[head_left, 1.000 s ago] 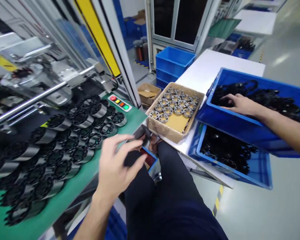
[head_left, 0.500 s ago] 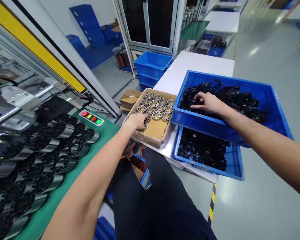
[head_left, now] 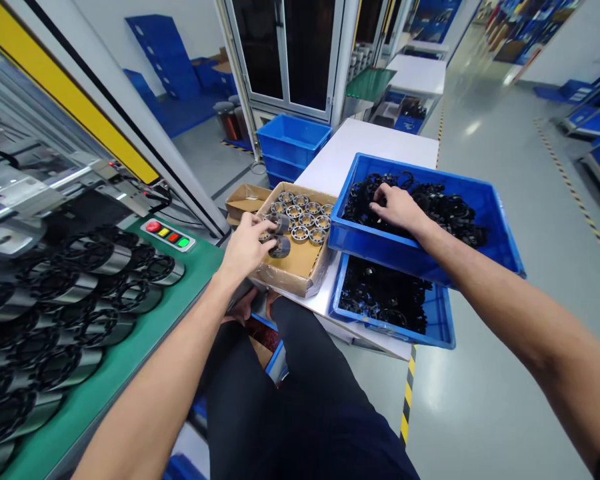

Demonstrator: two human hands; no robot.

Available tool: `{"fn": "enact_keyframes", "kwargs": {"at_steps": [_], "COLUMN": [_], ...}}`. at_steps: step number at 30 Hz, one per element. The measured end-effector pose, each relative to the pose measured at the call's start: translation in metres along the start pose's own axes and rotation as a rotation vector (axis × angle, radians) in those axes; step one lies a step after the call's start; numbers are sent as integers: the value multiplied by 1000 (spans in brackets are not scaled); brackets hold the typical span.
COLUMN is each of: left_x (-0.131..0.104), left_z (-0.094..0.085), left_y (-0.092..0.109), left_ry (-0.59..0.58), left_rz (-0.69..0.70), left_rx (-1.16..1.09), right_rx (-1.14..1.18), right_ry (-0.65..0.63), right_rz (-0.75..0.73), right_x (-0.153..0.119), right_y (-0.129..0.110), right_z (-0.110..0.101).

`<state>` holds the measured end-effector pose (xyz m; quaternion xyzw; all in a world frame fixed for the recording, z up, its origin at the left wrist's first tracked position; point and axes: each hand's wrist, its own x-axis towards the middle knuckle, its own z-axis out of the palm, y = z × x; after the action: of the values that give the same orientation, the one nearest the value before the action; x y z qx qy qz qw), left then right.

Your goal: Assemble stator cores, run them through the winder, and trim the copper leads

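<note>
My left hand [head_left: 247, 247] is closed on two grey metal stator cores [head_left: 279, 247], gripped by the fingertips above the near left part of a cardboard box [head_left: 300, 283]. Several more ring-shaped cores [head_left: 300, 233] lie in rows inside that box. Over in the upper blue bin [head_left: 365, 235], my right hand [head_left: 397, 208] rests on a heap of black plastic parts [head_left: 445, 207]. Its thumb and fingers are curled in towards each other, and what sits between them is hidden among the dark pieces.
A lower blue bin [head_left: 443, 320] holds more black parts. Both bins and the box stand on a white table [head_left: 360, 143]. To the left, metal cylinders with black rings [head_left: 105, 327] cover a green worktop [head_left: 180, 280] beside a button panel [head_left: 168, 235]. Stacked blue bins [head_left: 295, 137] stand behind.
My left hand has come up and back from the box floor, with two stator cores now showing in its fingers. My right hand stays in the upper bin, its fingers closer together. The view has shifted.
</note>
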<state>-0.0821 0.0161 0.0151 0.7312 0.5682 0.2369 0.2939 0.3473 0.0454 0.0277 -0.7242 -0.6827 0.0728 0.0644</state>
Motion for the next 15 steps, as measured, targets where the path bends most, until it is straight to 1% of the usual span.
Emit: {"fn": "enact_keyframes", "kwargs": {"at_steps": [2, 4, 5, 7, 9, 10, 11, 12, 14, 15], "left_x": [-29, -67, -89, -135, -182, -204, -224, -243, -275, -288], "left_z": [2, 8, 12, 22, 34, 42, 50, 59, 75, 81], "left_y": [4, 11, 14, 17, 15, 13, 10, 7, 3, 2], "left_ry": [74, 70, 43, -30, -129, -154, -161, -122, -2, 58], "left_rz": [-46, -99, -129, -198, -363, -425, -488, -528, -556, -559], "left_rx": [-270, -513, -622, -838, -1288, -1450, -1530, -1537, -1464, -1427], "right_rx": [11, 28, 38, 68, 111, 137, 165, 194, 254, 280], "right_ry": [5, -23, -27, 15, 108, 165, 228, 295, 435, 493], "right_rz": [-2, -12, -12, -6, -1, -4, -11, -22, -50, -67], "right_x": [0, -1, -2, -3, -5, -6, -9, -14, -33, -49], "right_y": [0, -2, -2, -4, -5, -7, -9, -13, -28, -41], "right_z": [-1, 1, 1, 1, -5, -10, -17, -24, -36, -37]}}
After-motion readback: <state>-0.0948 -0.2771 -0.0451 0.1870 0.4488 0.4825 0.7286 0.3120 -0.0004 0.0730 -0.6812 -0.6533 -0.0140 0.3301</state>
